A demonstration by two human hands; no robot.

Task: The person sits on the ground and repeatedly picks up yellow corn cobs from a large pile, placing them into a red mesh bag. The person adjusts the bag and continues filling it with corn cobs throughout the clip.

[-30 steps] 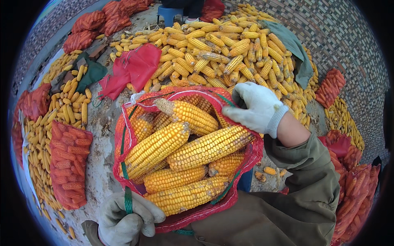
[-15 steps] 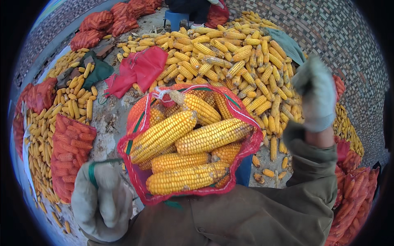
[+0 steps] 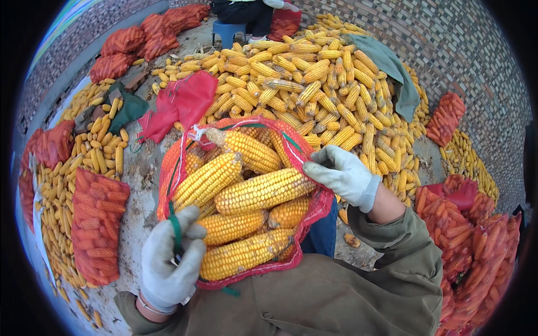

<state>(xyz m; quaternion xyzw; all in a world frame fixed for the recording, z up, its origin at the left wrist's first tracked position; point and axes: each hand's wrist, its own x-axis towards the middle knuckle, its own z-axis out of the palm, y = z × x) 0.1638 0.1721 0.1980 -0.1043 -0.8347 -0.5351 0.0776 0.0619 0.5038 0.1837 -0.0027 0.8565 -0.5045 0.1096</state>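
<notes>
In front of me an orange-red mesh bag (image 3: pixel 320 214) stands with its mouth gaping, full of yellow corn cobs (image 3: pixel 263 191). My right hand (image 3: pixel 344 175), in a pale work glove, pinches the bag's right rim between thumb and fingers. At the left rim is my gloved left hand (image 3: pixel 172 260), its fingers curled around a green drawstring (image 3: pixel 175 228) that crosses them. The ends of the left fingers come close to the cobs. A white tie (image 3: pixel 196 133) shows at the far edge of the bag's mouth.
A large heap of corn cobs (image 3: pixel 314 78) lies beyond the bag. Filled mesh sacks stand at left (image 3: pixel 100 224) and right (image 3: pixel 476 263). An unfilled red bag (image 3: pixel 188 98) lies at the heap's edge. Far off, a person sits on a blue stool (image 3: pixel 228 32) by a brick wall.
My right hand has come down from the upper right and taken the bag's rim. My left hand has risen from the lower left to the bag's left rim. The bag has shifted slightly left.
</notes>
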